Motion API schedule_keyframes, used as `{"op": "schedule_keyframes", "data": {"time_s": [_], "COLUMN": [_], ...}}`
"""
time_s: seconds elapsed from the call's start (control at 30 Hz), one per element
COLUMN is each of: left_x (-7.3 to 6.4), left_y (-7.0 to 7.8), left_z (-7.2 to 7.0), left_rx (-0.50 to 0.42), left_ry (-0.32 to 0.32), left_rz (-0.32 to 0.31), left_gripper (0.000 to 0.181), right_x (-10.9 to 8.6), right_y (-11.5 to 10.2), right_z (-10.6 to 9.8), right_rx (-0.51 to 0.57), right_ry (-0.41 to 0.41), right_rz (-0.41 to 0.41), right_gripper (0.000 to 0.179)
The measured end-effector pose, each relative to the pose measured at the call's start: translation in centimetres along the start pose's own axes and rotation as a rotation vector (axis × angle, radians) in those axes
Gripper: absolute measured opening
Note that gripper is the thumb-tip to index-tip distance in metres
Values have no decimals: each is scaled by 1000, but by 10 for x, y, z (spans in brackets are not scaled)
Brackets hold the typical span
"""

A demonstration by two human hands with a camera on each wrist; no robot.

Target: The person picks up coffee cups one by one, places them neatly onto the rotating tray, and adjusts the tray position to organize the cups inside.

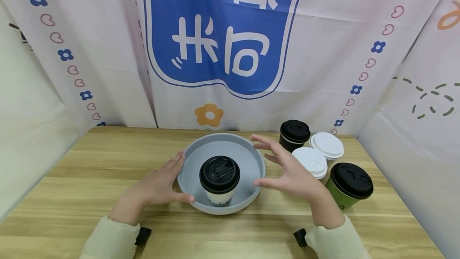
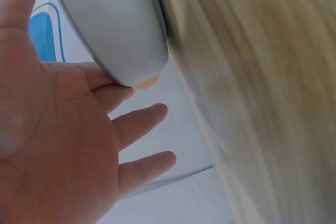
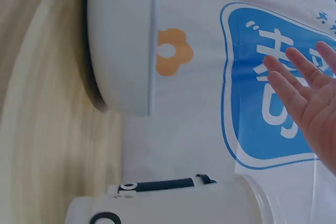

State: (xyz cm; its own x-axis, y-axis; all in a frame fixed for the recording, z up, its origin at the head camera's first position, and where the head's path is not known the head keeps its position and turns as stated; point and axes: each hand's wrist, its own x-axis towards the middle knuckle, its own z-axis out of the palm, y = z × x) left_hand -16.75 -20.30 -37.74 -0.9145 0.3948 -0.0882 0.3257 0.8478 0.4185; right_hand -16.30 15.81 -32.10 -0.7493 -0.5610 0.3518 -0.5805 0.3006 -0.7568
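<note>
A round grey tray (image 1: 248,167) with a raised rim lies on the wooden table, and a white paper cup with a black lid (image 1: 220,179) stands upright in its front part. At the tray's left side is my left hand (image 1: 154,187), fingers extended and thumb apart; in the left wrist view, fingers of that hand (image 2: 68,114) touch the tray's outer wall (image 2: 115,19). My right hand (image 1: 287,171) is spread in the air by the tray's right rim. In the right wrist view this hand (image 3: 315,98) holds nothing and appears apart from the tray (image 3: 123,45).
Right of the tray stand several lidded cups: a black one (image 1: 294,133) at the back, two with white lids (image 1: 310,161), and a green one with a black lid (image 1: 345,195). A printed cloth (image 1: 223,67) hangs behind the table (image 1: 90,179).
</note>
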Motion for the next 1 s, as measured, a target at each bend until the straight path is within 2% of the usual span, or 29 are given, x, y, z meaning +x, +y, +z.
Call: {"op": "schedule_keyframes", "data": {"time_s": [0.33, 0.67, 1.0], "left_x": [-1, -1, -1], "left_y": [1, 0, 1], "left_z": [-1, 0, -1], "left_rx": [-3, 11, 0], "left_ry": [-3, -1, -1], "left_rz": [-7, -9, -7], "left_gripper": [131, 131, 130], "right_x": [-13, -32, -51], "right_y": [-4, -5, -1], "right_z": [-26, -55, -77], "right_rx": [-60, -88, -43], "right_ry": [93, 190, 256], "right_rz": [-94, -112, -134], "right_gripper": [97, 98, 96]}}
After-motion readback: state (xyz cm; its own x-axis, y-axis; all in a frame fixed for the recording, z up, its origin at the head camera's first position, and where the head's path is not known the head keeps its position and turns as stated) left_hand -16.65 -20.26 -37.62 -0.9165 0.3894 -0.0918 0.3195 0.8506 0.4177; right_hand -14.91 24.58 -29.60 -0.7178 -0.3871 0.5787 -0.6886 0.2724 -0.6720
